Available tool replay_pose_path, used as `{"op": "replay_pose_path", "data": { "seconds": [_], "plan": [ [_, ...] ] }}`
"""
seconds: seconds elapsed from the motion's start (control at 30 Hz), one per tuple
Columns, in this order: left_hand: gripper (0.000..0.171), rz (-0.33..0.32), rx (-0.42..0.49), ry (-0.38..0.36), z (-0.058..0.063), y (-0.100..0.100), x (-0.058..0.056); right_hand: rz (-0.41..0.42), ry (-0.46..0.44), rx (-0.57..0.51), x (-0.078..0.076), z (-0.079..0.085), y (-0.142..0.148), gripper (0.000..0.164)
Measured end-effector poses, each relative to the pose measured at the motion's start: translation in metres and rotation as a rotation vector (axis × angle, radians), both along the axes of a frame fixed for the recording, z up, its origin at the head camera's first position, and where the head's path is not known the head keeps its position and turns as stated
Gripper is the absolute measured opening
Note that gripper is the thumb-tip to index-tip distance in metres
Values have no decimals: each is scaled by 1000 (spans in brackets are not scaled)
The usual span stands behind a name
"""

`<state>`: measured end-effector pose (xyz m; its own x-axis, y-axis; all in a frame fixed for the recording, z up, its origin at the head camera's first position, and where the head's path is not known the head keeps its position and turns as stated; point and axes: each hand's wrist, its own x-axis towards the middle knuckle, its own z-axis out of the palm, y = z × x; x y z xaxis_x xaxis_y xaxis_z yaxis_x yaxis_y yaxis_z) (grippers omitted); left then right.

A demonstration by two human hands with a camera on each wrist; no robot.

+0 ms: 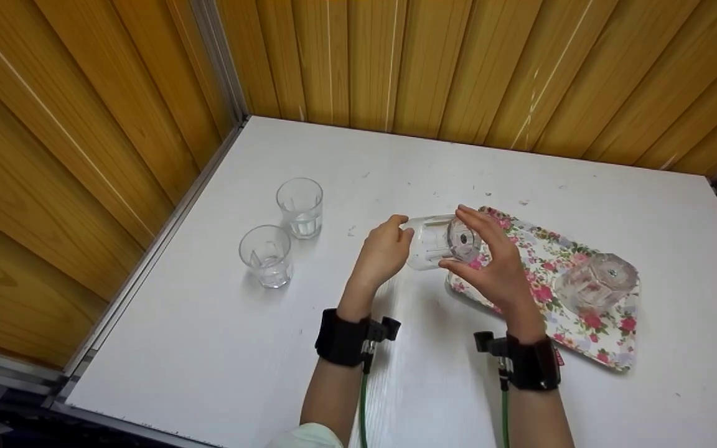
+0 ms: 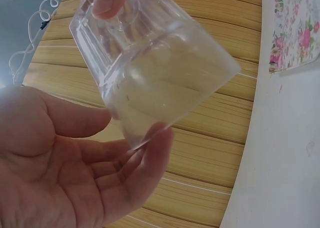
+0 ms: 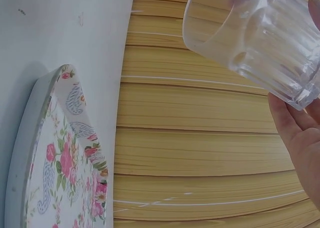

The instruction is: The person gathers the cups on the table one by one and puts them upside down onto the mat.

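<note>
A clear faceted drinking glass [image 1: 431, 239] is held on its side above the table, rim to the left and thick base to the right. At the rim, my left hand [image 1: 384, 252] pinches the edge between thumb and fingers, seen closely in the left wrist view, where the glass [image 2: 170, 72] looks empty. My right hand [image 1: 496, 267] grips the base end, thumb on the near side and fingers on the far side. Below and to the right lies a floral tray [image 1: 542, 292], with another glass [image 1: 601, 280] upside down on its right part.
Two more clear glasses stand upright on the left of the white table [image 1: 196, 336], one glass [image 1: 299, 208] behind the other glass [image 1: 266, 256]. Yellow wood-look panels [image 1: 383, 62] wall the back and left sides. Green cables [image 1: 363, 404] run along the forearms.
</note>
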<state>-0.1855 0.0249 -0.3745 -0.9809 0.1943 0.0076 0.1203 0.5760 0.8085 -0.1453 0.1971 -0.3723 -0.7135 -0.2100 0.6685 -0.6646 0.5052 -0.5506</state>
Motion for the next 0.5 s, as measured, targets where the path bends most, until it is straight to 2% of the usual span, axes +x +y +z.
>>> {"op": "replay_pose_path", "data": {
  "seconds": [0.5],
  "plan": [
    [38,-1,-35,-19,0,0,1,21,-7,-20,-1,1,1,68]
  ]
}}
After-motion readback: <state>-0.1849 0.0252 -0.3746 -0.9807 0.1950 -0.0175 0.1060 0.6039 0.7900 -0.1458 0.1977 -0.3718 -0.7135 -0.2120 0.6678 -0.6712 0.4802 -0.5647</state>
